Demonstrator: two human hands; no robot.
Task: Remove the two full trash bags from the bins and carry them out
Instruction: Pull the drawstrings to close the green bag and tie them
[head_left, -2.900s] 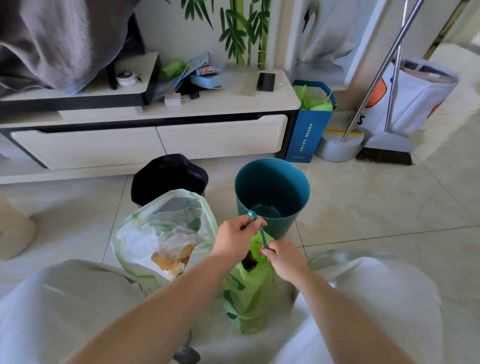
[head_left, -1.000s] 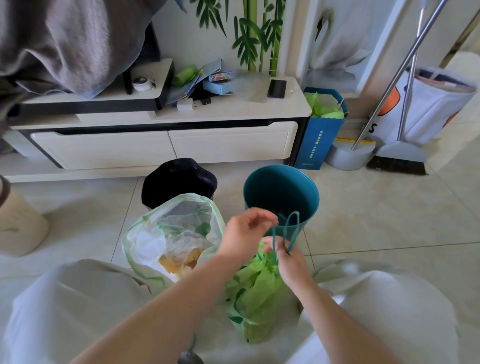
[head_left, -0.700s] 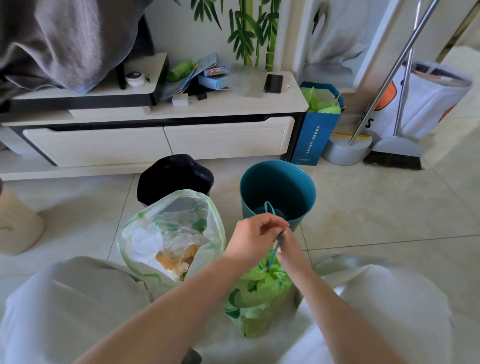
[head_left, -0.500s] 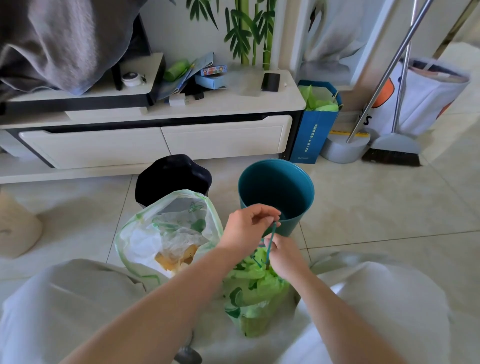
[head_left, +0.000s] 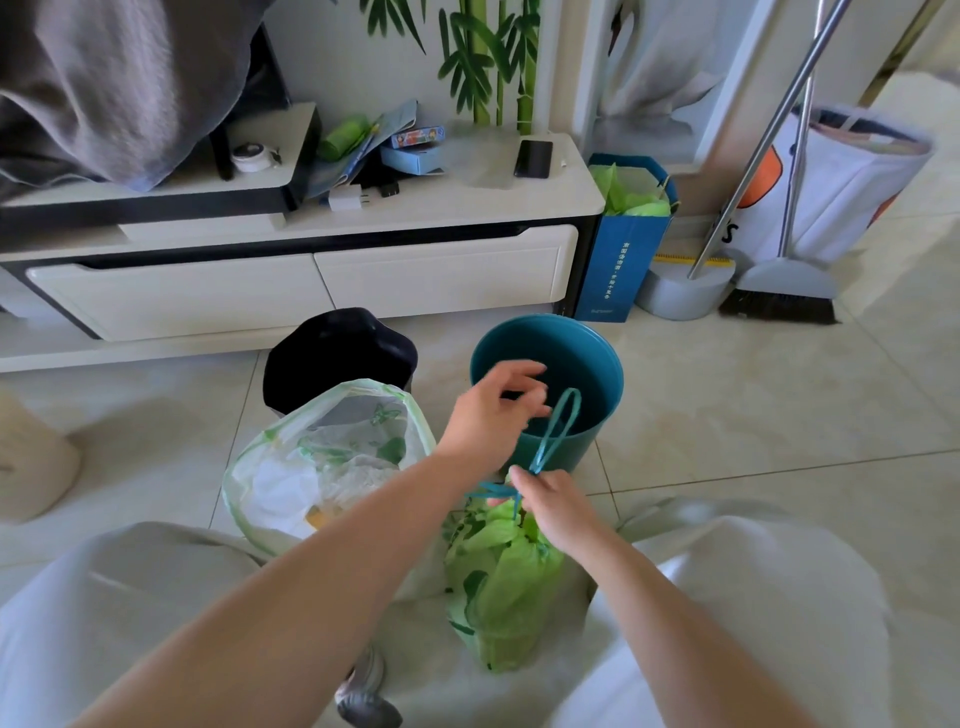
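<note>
A green trash bag stands on the floor between my knees, its mouth gathered by a teal drawstring. My right hand pinches the drawstring at the bag's neck, and a loop of it stands up over the teal bin. My left hand hovers above the loop with fingers spread, holding nothing. A second, white-and-green trash bag sits open on the left, full of paper waste. The black bin stands behind it.
A white TV cabinet runs along the wall behind the bins. A blue paper bag, a grey dustpan, a broom and a white laundry bag stand at the right. A beige object sits far left.
My left hand has let go of the drawstring and lifted with fingers apart. The teal loop now stands free above my right hand, which stays at the bag's neck.
</note>
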